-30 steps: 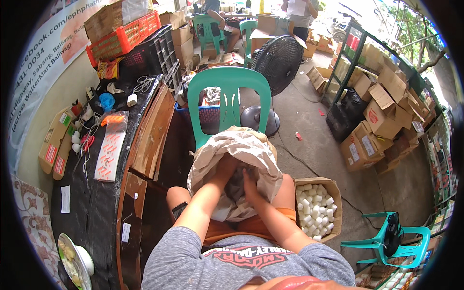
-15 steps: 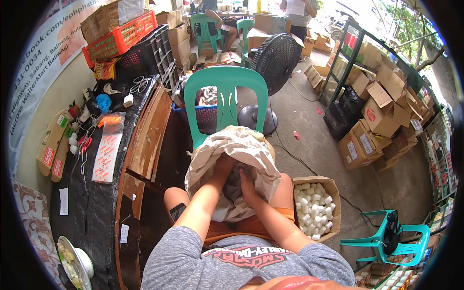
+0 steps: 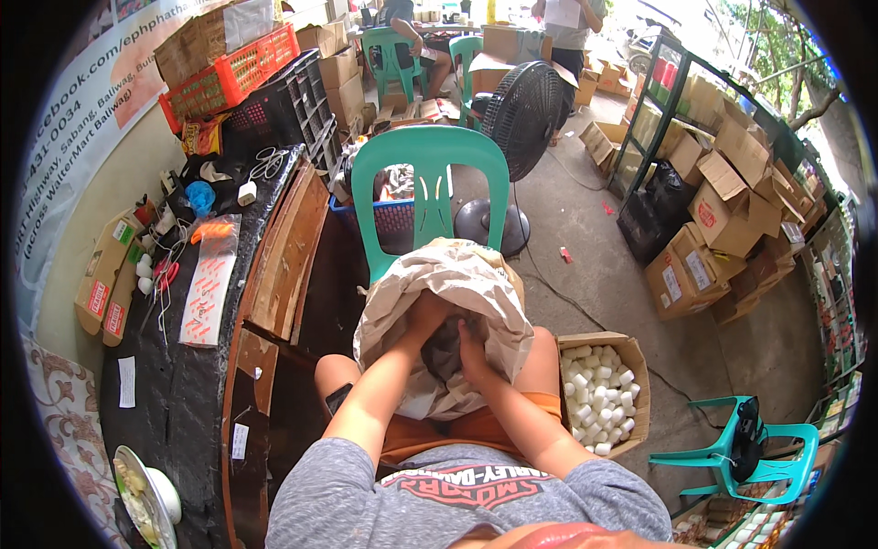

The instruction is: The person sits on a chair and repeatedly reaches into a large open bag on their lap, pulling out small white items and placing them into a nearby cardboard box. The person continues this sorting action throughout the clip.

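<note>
Both hands (image 3: 448, 334) inside brown paper bag (image 3: 448, 293), apparently gripping contents.

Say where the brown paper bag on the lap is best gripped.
Probably at the crumpled rim of the brown paper bag, coming from above. Its mouth opens upward toward the person, the paper folds outward there, and both hands, left hand and right hand, already reach inside.

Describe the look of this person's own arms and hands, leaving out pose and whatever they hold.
Both forearms are bare, with no gloves, watch or bracelets visible. The left hand and right hand show no visible rings. Short grey T-shirt sleeves cover the upper arms.
</note>
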Motion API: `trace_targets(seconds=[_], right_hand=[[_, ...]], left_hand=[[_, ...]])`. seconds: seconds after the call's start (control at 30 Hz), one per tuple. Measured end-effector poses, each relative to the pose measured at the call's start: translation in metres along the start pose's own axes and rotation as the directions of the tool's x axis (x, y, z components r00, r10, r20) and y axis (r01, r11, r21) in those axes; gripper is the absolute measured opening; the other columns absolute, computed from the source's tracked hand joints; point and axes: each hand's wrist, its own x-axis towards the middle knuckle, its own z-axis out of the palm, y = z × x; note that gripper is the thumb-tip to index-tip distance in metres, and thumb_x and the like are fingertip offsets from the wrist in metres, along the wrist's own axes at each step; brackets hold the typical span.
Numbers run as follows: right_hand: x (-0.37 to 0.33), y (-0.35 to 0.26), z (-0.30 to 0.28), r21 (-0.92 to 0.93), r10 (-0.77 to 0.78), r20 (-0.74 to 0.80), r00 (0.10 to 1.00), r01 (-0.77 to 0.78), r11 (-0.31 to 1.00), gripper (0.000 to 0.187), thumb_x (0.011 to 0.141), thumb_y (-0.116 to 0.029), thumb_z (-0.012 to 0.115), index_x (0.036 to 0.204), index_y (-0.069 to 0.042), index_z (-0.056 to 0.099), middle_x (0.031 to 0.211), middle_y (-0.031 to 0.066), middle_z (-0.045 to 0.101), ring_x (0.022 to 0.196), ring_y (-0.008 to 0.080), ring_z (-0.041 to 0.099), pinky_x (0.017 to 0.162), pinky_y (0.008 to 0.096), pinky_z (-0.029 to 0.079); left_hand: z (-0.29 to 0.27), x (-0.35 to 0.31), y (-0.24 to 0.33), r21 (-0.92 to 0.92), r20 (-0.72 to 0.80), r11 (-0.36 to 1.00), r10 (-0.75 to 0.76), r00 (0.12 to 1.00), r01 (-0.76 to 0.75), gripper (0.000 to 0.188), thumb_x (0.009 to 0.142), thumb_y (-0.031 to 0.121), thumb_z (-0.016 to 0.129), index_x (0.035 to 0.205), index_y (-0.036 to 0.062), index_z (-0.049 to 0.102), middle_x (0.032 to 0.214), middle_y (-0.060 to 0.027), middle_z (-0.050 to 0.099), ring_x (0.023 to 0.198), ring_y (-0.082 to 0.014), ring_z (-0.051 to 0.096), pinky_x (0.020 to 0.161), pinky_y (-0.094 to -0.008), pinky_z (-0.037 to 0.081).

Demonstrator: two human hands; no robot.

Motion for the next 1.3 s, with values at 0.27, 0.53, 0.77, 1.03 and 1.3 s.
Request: trace_targets(seconds=[0.27, 0.53, 0.77, 1.03, 1.3], right_hand=[[0.018, 0.022, -0.009, 0.409, 0.038, 0.016, 0.999, -0.041, 0.912, 0.059, 0.090, -0.048, 0.046, 0.135, -0.012, 0.031, 0.131, 0.0072, 0.040, 0.117, 0.0213, 0.041, 0.098, 0.0331, 0.033], [0.020, 0.020, -0.003, 0.234, 0.008, -0.097, 0.995, 0.015, 0.972, 0.051, 0.089, -0.044, 0.050, 0.123, -0.007, 0.045, 0.110, 0.0064, 0.053, 0.098, 0.0180, 0.052, 0.080, 0.0317, 0.045], [0.018, 0.019, -0.006, 0.282, 0.138, 0.032, 0.990, -0.142, 0.949, 0.031, 0.085, -0.033, 0.059, 0.100, -0.006, 0.058, 0.089, 0.0058, 0.061, 0.078, 0.0173, 0.059, 0.068, 0.0304, 0.048], [0.021, 0.017, -0.005, 0.265, 0.224, -0.006, 0.975, -0.214, 0.940, 0.035, 0.084, -0.033, 0.061, 0.103, -0.004, 0.058, 0.092, 0.0071, 0.062, 0.076, 0.0174, 0.061, 0.064, 0.0294, 0.049], [0.035, 0.034, -0.005, -0.011, -0.028, -0.182, 0.983, 0.026, 1.000, 0.058, 0.089, -0.045, 0.049, 0.125, 0.000, 0.044, 0.119, 0.0099, 0.050, 0.107, 0.0201, 0.048, 0.090, 0.0322, 0.038]], left_hand=[[-0.034, -0.066, 0.018, -0.394, 0.185, 0.899, -0.128, 0.974, 0.193, 0.060, 0.067, 0.021, 0.074, 0.120, 0.0045, 0.051, 0.096, -0.0120, 0.060, 0.093, -0.0250, 0.056, 0.083, -0.0332, 0.043], [-0.051, -0.089, 0.027, -0.411, 0.341, 0.836, -0.228, 0.912, 0.363, 0.080, 0.065, 0.033, 0.079, 0.129, 0.0034, 0.042, 0.099, -0.0116, 0.059, 0.094, -0.0213, 0.056, 0.084, -0.0316, 0.044], [-0.038, -0.107, 0.016, -0.506, 0.394, 0.781, -0.168, 0.904, 0.366, 0.071, 0.070, 0.033, 0.076, 0.126, 0.0027, 0.046, 0.111, -0.0162, 0.054, 0.094, -0.0227, 0.056, 0.081, -0.0326, 0.046], [-0.032, -0.114, 0.010, -0.603, 0.420, 0.703, -0.122, 0.899, 0.377, 0.062, 0.076, 0.025, 0.073, 0.126, 0.0011, 0.045, 0.111, -0.0102, 0.057, 0.097, -0.0156, 0.056, 0.084, -0.0277, 0.045], [-0.036, -0.110, 0.014, -0.635, 0.320, 0.531, -0.481, 0.816, 0.561, 0.046, 0.073, 0.025, 0.075, 0.108, 0.0024, 0.055, 0.091, -0.0057, 0.062, 0.082, -0.0126, 0.057, 0.070, -0.0265, 0.046]])
